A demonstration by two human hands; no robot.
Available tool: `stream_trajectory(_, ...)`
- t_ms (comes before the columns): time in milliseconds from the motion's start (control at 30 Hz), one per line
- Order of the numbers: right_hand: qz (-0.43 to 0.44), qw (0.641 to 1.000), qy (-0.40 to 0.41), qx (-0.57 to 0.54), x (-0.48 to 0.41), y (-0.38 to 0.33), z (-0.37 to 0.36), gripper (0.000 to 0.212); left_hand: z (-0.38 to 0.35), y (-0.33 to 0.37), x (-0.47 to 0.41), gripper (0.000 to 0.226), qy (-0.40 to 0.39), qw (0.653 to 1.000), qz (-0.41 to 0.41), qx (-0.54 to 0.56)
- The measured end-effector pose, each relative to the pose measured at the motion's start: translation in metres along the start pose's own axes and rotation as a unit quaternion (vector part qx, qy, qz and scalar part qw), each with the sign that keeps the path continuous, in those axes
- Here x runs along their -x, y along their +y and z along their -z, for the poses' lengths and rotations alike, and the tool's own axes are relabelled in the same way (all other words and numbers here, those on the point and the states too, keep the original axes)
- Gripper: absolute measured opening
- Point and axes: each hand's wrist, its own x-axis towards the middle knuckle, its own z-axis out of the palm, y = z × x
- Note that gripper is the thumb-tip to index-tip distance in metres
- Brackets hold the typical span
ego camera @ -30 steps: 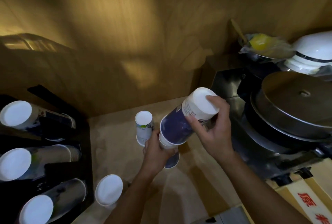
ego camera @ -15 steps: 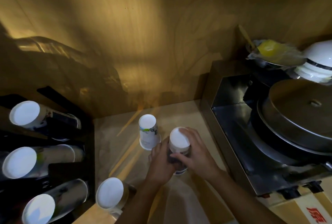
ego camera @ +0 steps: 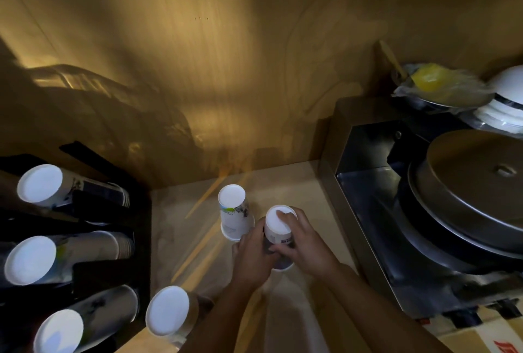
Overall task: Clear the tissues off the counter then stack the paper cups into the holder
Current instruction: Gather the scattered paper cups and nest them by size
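A stack of upside-down paper cups [ego camera: 278, 225] stands on the counter [ego camera: 198, 242], its white base facing up. My left hand [ego camera: 253, 253] grips its left side and my right hand [ego camera: 304, 242] wraps the right side, fingers over the top. Just to the left stands another upside-down paper cup [ego camera: 234, 214], touching nothing. A third cup stack [ego camera: 168, 314] lies near the counter's front left. The black cup holder [ego camera: 85, 265] at the left has three slots, each holding a stack of cups [ego camera: 42, 187]. No tissues are visible.
A steel cooker unit [ego camera: 368, 183] with a large round lid [ego camera: 475, 185] fills the right side. Behind it sit a bowl wrapped in plastic with something yellow [ego camera: 435, 84] and white bowls [ego camera: 506, 98]. A wooden wall rises behind the counter.
The cup stack held tilted in the air a second ago has come down over the cup on the counter. Both hands stay around it.
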Motion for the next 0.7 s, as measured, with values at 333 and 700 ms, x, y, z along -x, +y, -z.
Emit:
stream_trajectory(333,0.003,0.98,0.022,0.2,-0.016,-0.001,0.009,0.067,0.016,0.015,-0.026,0.062,-0.078,0.996,0.024,-0.032)
stream_trajectory(700,0.124,0.957,0.154,0.212,-0.014,-0.039,0.013,0.043,0.098,0.041,-0.002,0.044,-0.056,0.995,0.01,-0.084)
